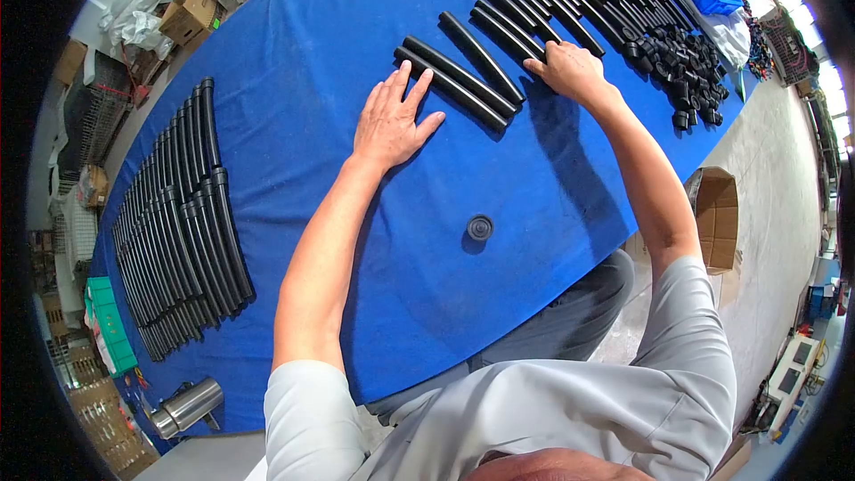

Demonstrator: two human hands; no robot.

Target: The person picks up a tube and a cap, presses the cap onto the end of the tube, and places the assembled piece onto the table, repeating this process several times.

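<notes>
Left hand (389, 120): spread, unclenched, at loose tube (454, 92); light touch best. Right hand (570, 69): by tubes (506, 32) toward far edge of table (410, 249); grip cannot be told.

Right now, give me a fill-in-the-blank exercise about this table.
1. The wrinkled fabric tablecloth is ____.
2. The person's bare left hand is at long cylindrical tubes coloured ____.
3. The heap of small black cylindrical pieces lies nearer the ____ hand.
Missing words: blue; black; right.

Blue-covered table (294, 44) with black tubes (452, 89) and caps (681, 67)
</notes>
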